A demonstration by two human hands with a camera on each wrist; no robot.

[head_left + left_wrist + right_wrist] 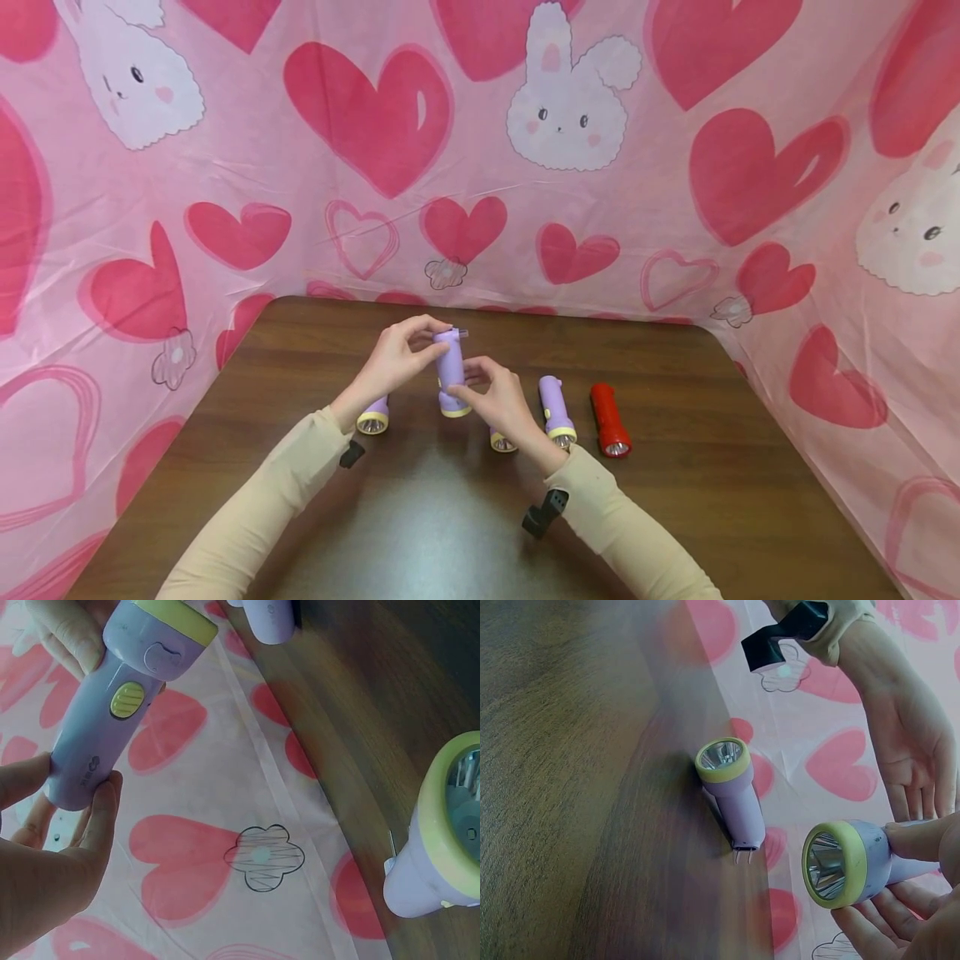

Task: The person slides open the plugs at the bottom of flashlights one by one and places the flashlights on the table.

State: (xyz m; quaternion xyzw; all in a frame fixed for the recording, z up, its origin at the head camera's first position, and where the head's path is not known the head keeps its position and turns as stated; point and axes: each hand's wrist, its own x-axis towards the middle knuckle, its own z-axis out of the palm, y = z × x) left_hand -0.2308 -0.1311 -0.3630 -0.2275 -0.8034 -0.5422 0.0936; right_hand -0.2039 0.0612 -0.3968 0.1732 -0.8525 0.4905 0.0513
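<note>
Both hands hold a purple flashlight (451, 367) upright above the table, its yellow-rimmed lamp end down. My left hand (397, 354) pinches the tail end, where a small translucent piece sticks out to the right. Around the lamp end are the thumb and fingers of my right hand (498, 396). A yellow ribbed switch (127, 700) shows on the barrel in the left wrist view. Another purple flashlight (373, 418) lies under the left forearm; two thin metal prongs (743, 856) extend from a lying flashlight's tail in the right wrist view.
Right of the hands lie a purple flashlight (503, 442) partly hidden by the right hand, another purple flashlight (555, 408) and a red flashlight (609, 421). The brown wooden table (675, 517) meets a pink heart-patterned cloth (480, 183) at its back and sides.
</note>
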